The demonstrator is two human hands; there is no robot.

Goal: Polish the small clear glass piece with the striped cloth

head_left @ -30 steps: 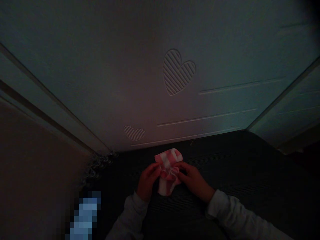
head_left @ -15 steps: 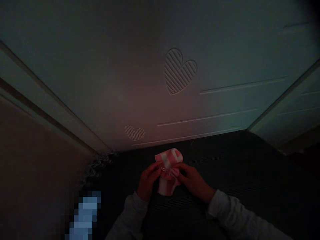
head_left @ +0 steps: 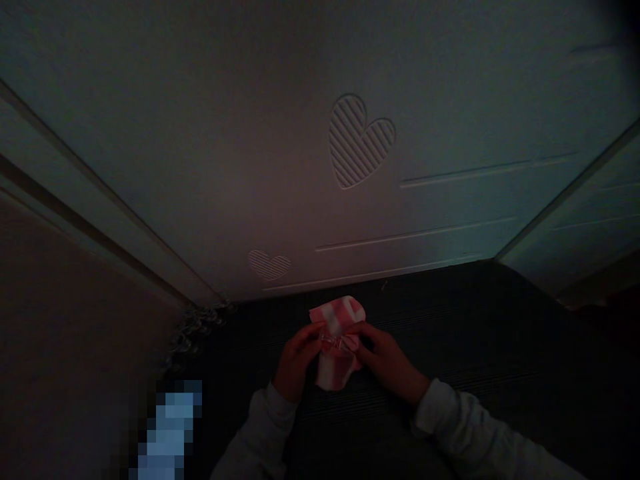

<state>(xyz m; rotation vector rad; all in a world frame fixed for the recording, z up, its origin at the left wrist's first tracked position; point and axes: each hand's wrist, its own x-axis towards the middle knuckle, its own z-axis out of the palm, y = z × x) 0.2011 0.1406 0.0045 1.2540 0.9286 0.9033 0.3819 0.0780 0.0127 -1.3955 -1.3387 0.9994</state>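
Note:
A pink and white fabric piece lies on the dark surface, its upper part spread out beyond my fingers and its lower part hanging toward me. My left hand pinches its middle from the left side. From the right, my right hand grips the gathered cloth, thumb and fingers together. Between the fingertips is a small shiny, clear-looking strip; the dim light hides its details.
Behind the dark ribbed surface rises a pale panel with a large striped heart and a smaller heart. Curly trim runs along the left edge, near a pixelated blue patch.
The shiny strip and the gathered cloth between my fingertips have shifted slightly. Both hands stay in nearly the same place, still gripping.

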